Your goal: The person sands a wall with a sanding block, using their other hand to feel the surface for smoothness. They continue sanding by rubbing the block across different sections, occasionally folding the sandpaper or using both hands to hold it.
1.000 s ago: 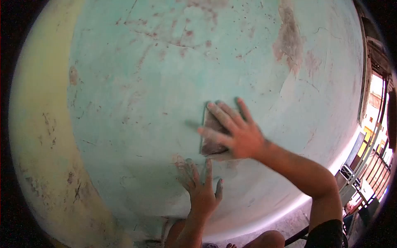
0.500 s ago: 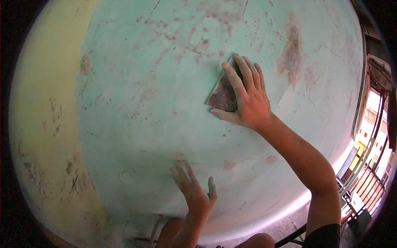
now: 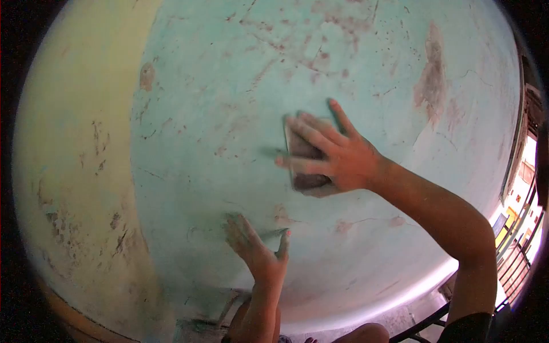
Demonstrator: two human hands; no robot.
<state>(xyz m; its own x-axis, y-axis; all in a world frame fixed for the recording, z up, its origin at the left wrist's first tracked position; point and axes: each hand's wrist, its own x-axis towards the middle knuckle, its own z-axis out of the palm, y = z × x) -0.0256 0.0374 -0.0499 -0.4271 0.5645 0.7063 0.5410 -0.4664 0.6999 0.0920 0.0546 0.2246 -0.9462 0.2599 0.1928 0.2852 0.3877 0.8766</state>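
Observation:
My right hand (image 3: 337,157) presses a dark, roughly square piece of sandpaper (image 3: 310,181) against the pale green wall (image 3: 194,108). Its fingers spread across the sheet, slightly smeared by motion, with one fingertip reaching past the left edge. Below and to the left, my left hand (image 3: 257,251) is open, fingers apart and tips at the wall surface, holding nothing. Pale dust coats the fingers of both hands. Around them the wall shows brown scuffs, thin cracks and worn spots.
A yellow painted band (image 3: 74,114) runs down the wall's left side. Peeled paint bares a grey-brown patch (image 3: 432,74) at upper right. Beyond the wall's right edge stand metal bars (image 3: 514,260). My knee (image 3: 366,333) shows at the bottom, beside a dark metal frame (image 3: 423,324).
My right hand has slid down and to the left along the wall with the sandpaper, turning so the fingers point more leftward. My left hand stays open near the wall. The view has shifted slightly left.

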